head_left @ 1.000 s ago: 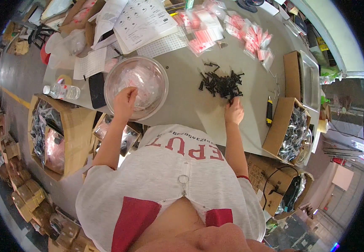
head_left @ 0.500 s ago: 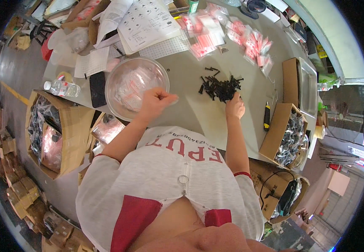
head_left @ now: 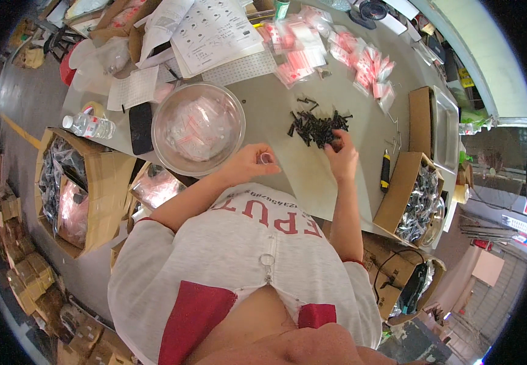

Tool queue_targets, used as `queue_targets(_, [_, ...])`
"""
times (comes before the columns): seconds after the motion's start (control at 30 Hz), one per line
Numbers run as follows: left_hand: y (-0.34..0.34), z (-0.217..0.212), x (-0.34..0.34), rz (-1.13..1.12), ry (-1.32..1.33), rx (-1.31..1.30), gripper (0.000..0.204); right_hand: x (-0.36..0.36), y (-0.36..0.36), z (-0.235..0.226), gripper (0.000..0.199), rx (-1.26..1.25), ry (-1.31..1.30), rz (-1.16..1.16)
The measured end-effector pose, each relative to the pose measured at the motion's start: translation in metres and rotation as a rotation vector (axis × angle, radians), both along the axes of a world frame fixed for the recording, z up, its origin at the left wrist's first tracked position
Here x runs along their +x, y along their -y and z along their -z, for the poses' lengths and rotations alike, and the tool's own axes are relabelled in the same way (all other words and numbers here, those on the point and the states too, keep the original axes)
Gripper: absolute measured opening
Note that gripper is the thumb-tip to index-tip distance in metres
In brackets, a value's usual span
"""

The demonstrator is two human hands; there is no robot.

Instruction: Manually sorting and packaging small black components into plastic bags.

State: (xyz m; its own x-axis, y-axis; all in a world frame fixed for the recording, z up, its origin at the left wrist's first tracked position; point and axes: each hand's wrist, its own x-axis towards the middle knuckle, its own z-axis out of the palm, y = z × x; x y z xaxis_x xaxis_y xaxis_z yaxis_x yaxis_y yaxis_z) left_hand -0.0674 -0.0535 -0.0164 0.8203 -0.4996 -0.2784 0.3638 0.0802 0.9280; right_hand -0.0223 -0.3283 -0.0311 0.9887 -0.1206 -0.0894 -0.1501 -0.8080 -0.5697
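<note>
My left hand (head_left: 252,164) is closed just off the near right side of a steel bowl (head_left: 237,145). Between its fingertips is a small clear thing (head_left: 266,158) that looks like a plastic bag, mostly hidden by the fingers. Inside the bowl lies a heap of small clear plastic bags (head_left: 198,131) with red print. My right hand (head_left: 342,158) has its thumb and fingers curled at the near right edge of a pile of black screws (head_left: 313,126). The fingertips pinch at the screws there; how many they hold is hidden.
Printed bags (head_left: 367,61) lie at the back right, papers (head_left: 215,36) at the back left. A phone (head_left: 142,129) and a bottle (head_left: 90,126) stand left of the bowl. On the right are a yellow-black cutter knife (head_left: 386,170) and a cardboard box (head_left: 402,188) of bagged parts.
My left hand has moved from over the bowl's edge toward the right and nearer to me. My right hand has shifted slightly, its fingers turning in at the edge of the screw pile.
</note>
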Motion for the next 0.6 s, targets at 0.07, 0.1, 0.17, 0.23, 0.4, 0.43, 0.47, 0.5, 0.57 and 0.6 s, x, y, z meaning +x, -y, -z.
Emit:
queue_targets(0.07, [0.009, 0.004, -0.001, 0.036, 0.010, -0.002, 0.019, -0.018, -0.028, -0.022, 0.027, 0.611, 0.037, -0.080])
queue_targets(0.1, [0.014, 0.006, -0.001, 0.063, 0.023, -0.002, 0.024, -0.029, -0.045, -0.031, 0.025, 0.825, 0.052, -0.144])
queue_targets(0.17, [0.021, 0.009, 0.000, 0.097, 0.041, 0.013, 0.024, -0.045, -0.067, -0.039, 0.024, 1.010, 0.041, -0.205])
queue_targets(0.23, [0.027, 0.003, 0.000, 0.127, 0.062, 0.029, 0.025, -0.054, -0.074, -0.043, 0.023, 0.999, -0.009, -0.212])
queue_targets(0.4, [0.030, -0.014, 0.000, 0.151, 0.077, -0.202, 0.042, -0.055, -0.072, -0.046, 0.019, 0.745, -0.019, -0.347])
queue_targets(0.43, [0.031, -0.013, -0.001, 0.153, 0.077, -0.202, 0.042, -0.055, -0.072, -0.050, 0.019, 0.745, -0.019, -0.345])
queue_targets(0.47, [0.031, -0.011, -0.002, 0.143, 0.061, -0.199, 0.042, -0.055, -0.073, -0.054, 0.020, 0.671, 0.022, -0.352])
queue_targets(0.5, [0.031, -0.008, -0.003, 0.132, 0.046, -0.196, 0.042, -0.054, -0.074, -0.056, 0.022, 0.597, 0.061, -0.358])
queue_targets(0.57, [0.032, -0.004, -0.004, 0.142, 0.077, -0.146, 0.037, -0.053, -0.072, -0.059, 0.021, 0.561, 0.062, -0.408])
queue_targets(0.6, [0.032, -0.001, -0.004, 0.149, 0.109, -0.093, 0.034, -0.052, -0.071, -0.059, 0.021, 0.527, 0.063, -0.460])
